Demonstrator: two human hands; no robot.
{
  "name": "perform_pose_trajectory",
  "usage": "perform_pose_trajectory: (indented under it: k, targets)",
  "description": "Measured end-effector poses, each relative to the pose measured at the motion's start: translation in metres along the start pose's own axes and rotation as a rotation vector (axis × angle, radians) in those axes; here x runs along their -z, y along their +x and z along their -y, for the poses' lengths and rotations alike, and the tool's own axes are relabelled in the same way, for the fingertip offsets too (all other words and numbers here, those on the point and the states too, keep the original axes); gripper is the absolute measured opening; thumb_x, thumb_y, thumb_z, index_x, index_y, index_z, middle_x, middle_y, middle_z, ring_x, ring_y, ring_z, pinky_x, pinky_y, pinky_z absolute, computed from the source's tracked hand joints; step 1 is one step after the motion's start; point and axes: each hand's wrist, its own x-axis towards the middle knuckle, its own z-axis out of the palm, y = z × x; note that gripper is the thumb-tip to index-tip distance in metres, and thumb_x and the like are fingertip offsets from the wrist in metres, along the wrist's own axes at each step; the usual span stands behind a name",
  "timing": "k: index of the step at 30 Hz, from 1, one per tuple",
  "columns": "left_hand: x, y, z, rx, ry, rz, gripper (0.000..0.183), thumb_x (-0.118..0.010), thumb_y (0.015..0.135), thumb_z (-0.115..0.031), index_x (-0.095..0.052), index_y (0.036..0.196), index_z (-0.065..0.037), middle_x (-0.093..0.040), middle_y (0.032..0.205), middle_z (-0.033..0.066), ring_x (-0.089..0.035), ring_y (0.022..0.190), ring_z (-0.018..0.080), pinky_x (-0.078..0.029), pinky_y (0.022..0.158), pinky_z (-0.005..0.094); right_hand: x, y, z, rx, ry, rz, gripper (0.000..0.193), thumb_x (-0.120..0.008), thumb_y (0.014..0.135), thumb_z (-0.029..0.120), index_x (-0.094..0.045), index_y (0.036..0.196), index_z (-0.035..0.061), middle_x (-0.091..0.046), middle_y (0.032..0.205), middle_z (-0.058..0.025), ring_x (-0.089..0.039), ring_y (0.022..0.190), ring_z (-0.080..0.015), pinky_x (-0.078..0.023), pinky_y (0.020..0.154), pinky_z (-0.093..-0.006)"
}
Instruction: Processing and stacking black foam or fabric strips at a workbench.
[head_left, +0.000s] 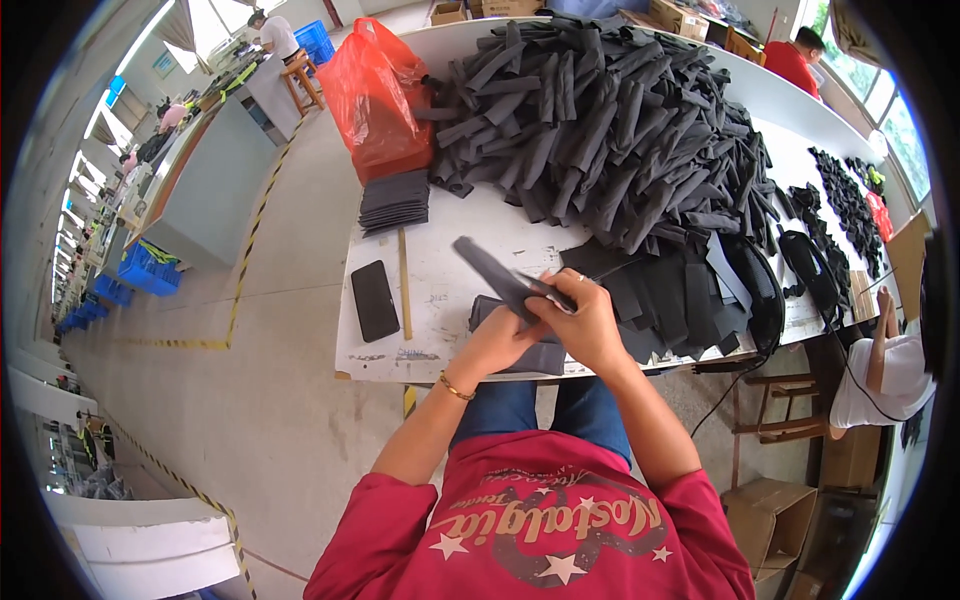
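Over the near edge of the table, my two hands work close together. My left hand (497, 342) is closed on a dark grey fabric strip (484, 266), which sticks up and away to the left, slightly blurred. Beside it, my right hand (590, 318) pinches a slim black thing (550, 291) against the strip; its kind is hard to make out. Under my hands lie more dark grey fabric pieces (543, 359), partly covered by my left hand. Just right of my right hand, flat dark fabric pieces (660, 300) overlap in a spread.
A large heap of rolled grey fabric pieces (610, 130) covers the far table. On the left are a red plastic bag (372, 95), a folded stack (394, 203), a wooden stick (404, 285) and a phone (375, 301). A person in white (885, 375) sits at the right.
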Motion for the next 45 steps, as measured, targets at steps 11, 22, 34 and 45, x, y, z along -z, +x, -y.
perform_pose_trajectory:
  k: [11,22,34,45]
  targets:
    - [0.018,0.010,0.023,0.295,-1.402,-0.595,0.032,-0.057,0.096,-0.019,-0.057,0.119,0.003,-0.064,0.113,0.0190,-0.066,0.098,0.0241,-0.056,0.085,0.0371,0.012,-0.019,-0.010,0.056,-0.241,-0.095,0.060,-0.065,0.089,0.029,-0.045,0.133,-0.0054,-0.053,0.105,-0.0224,-0.051,0.100,-0.0382,-0.042,0.087,-0.0439]
    - [0.020,0.010,0.042,0.335,-1.537,-0.585,0.032,-0.061,0.095,-0.023,-0.057,0.112,0.004,-0.064,0.106,0.0186,-0.065,0.101,0.0280,-0.059,0.086,0.0429,0.019,-0.036,-0.012,0.125,-0.307,0.023,0.051,-0.075,0.080,0.020,-0.055,0.124,0.0035,-0.054,0.110,-0.0151,-0.048,0.097,-0.0316,-0.042,0.088,-0.0386]
    - [0.023,0.005,0.023,0.294,-1.481,-0.402,0.035,-0.057,0.097,-0.023,-0.055,0.118,0.005,-0.064,0.111,0.0214,-0.065,0.106,0.0261,-0.060,0.084,0.0392,0.022,-0.023,-0.008,0.457,-0.438,-0.273,0.029,-0.079,0.067,0.012,-0.073,0.095,0.0120,-0.060,0.089,0.0017,-0.053,0.084,-0.0191,-0.038,0.080,-0.0360]
    - [0.022,0.007,0.013,0.307,-1.453,-0.352,0.038,-0.056,0.098,-0.025,-0.053,0.122,0.005,-0.063,0.113,0.0241,-0.066,0.103,0.0283,-0.059,0.084,0.0429,0.024,-0.018,-0.007,0.700,-0.743,-0.371,0.033,-0.077,0.064,0.010,-0.070,0.096,0.0128,-0.059,0.093,0.0026,-0.056,0.086,-0.0183,-0.040,0.079,-0.0355]
